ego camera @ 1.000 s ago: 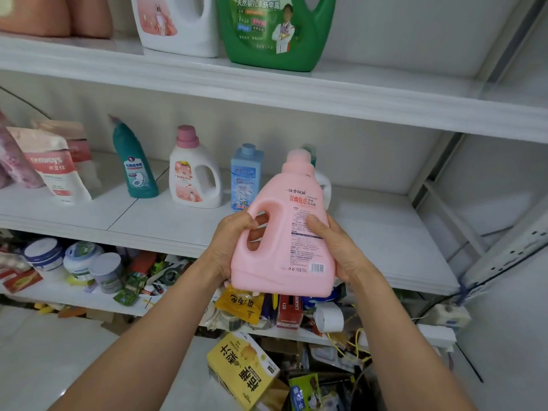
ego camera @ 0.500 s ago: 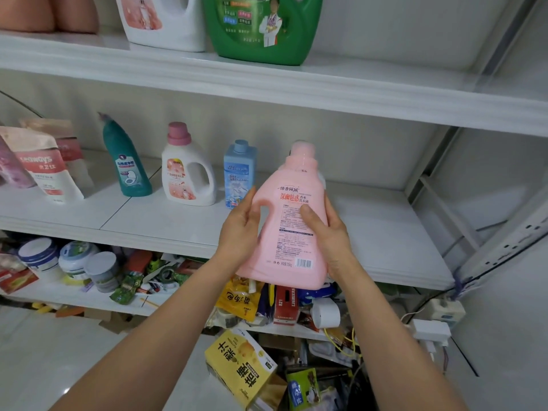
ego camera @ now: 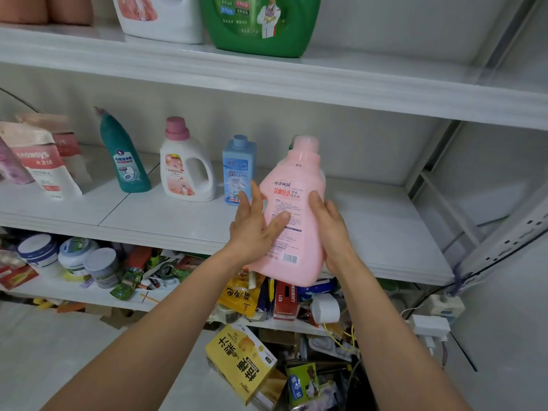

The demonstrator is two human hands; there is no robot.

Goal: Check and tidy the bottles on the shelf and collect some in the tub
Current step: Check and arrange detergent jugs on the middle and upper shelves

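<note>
**Pink bottle in hand, in front of middle shelf**

Pink bottle (ego camera: 296,179): held in the air between both hands, near side of the middle shelf (ego camera: 178,223), not resting on it. Cap up and leaning slightly right, printed label and barcode facing me.

Left hand (ego camera: 252,229): laid flat on the bottle's left side, fingers straight and pointing up, thumb lying across the label. Right hand (ego camera: 329,229): wrapped round the bottle's right side, thumb up along the edge; its fingers go behind the bottle, so I cannot see them.

On the middle shelf, far of the hands, 3 bottles stand upright in a row. The blue bottle (ego camera: 238,170) is just left of the pink one, then the white bottle with pink cap (ego camera: 185,170), then the teal bottle (ego camera: 126,161) with its angled neck. Pouches (ego camera: 38,161) lean at the far left.

Top shelf: green jug (ego camera: 261,22) beside a white jug (ego camera: 160,16), both cut off by the frame.

Lower shelf: round tins (ego camera: 74,256) at left, mixed packets to the right. A yellow box (ego camera: 240,360) lies below, near my arms.
</note>
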